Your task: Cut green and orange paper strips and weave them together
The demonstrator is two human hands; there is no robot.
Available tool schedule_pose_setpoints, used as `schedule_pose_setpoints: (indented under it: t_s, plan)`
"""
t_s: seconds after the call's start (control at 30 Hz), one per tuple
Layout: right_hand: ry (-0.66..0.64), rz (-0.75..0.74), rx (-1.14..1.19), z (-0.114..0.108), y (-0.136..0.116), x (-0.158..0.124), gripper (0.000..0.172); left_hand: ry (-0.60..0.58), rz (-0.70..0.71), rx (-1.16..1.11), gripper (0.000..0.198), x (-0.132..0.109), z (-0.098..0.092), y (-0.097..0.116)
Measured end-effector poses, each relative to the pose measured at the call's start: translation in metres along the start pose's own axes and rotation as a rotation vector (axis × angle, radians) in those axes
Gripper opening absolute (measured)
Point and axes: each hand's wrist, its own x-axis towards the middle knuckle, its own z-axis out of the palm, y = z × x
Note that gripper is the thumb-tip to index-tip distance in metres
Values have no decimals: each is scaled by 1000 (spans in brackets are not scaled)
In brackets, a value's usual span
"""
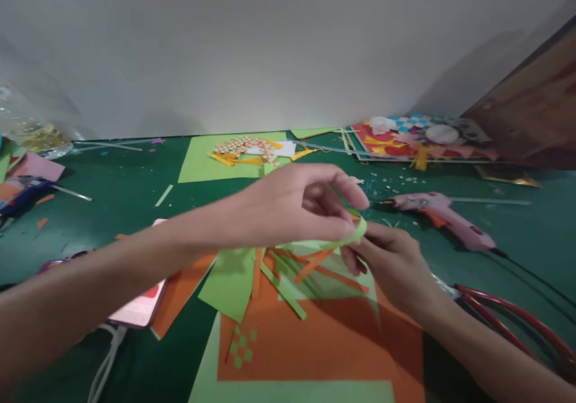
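Note:
My left hand (297, 202) is closed, its thumb and fingers pinching a light green paper strip (361, 228) that bends into a small loop. My right hand (396, 256) pinches the same strip from the other side, fingertips touching those of the left. A bit of orange shows inside the loop. Loose orange strips (315, 265) and green strips (288, 292) lie below the hands on pale green and orange paper sheets (324, 346). A small woven green-and-orange checked piece (243, 346) rests on the orange sheet. My left hand partly covers the papers behind it.
A pink glue gun (445, 214) lies at right, above red-handled scissors (499, 313). Woven paper pieces with yellow tassels (247, 150) sit at the back on a green sheet (195, 160). A phone (139, 310) with a cable (108, 355) lies at left; a blue tool (27, 196) farther left.

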Motion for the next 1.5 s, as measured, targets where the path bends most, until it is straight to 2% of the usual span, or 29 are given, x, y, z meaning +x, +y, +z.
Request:
schedule_pose_setpoints:
  t_s: [0.1,0.23,0.3,0.4,0.5,0.63,0.77,0.83,0.9,0.97,1.07,1.2,1.33,1.4,1.5]
  plan:
    - [-8,-10,10,-1,1,1,47,168,-92,-176,13,-12,27,-12]
    - [-36,18,12,0,6,1,41,437,-345,-445,11,-27,48,-47]
    - [-50,22,7,0,7,0,39,487,-429,-464,12,-34,59,-62]
    - [-69,29,-73,-1,9,1,35,543,-395,-380,12,-42,74,-75]
    - [-32,-52,-237,-1,13,2,26,557,-287,-275,11,-46,82,-78]
    - [123,-313,-423,-1,19,2,19,553,-155,-121,5,-49,88,-78]
    - [114,-520,-545,-1,19,3,16,504,-52,-47,5,-53,93,-78]
    - [55,-497,-545,-2,18,3,14,493,-16,-57,5,-54,94,-78]
    - [-22,-434,-490,-2,16,2,22,476,9,-76,6,-55,94,-78]
    - [-116,-408,-408,-1,14,0,22,442,12,-114,7,-55,94,-78]
    - [-217,-450,-301,0,12,-1,16,398,11,-195,8,-56,95,-75]
    - [-305,-530,-259,0,12,-1,23,387,-2,-324,9,-57,96,-69]
    - [-342,-522,-269,1,12,-2,14,450,-48,-538,9,-55,91,-68]
    - [-337,-500,-266,2,10,-3,11,476,-46,-563,9,-55,88,-71]
    - [-337,-431,-229,4,7,-5,18,508,-47,-543,11,-54,84,-73]
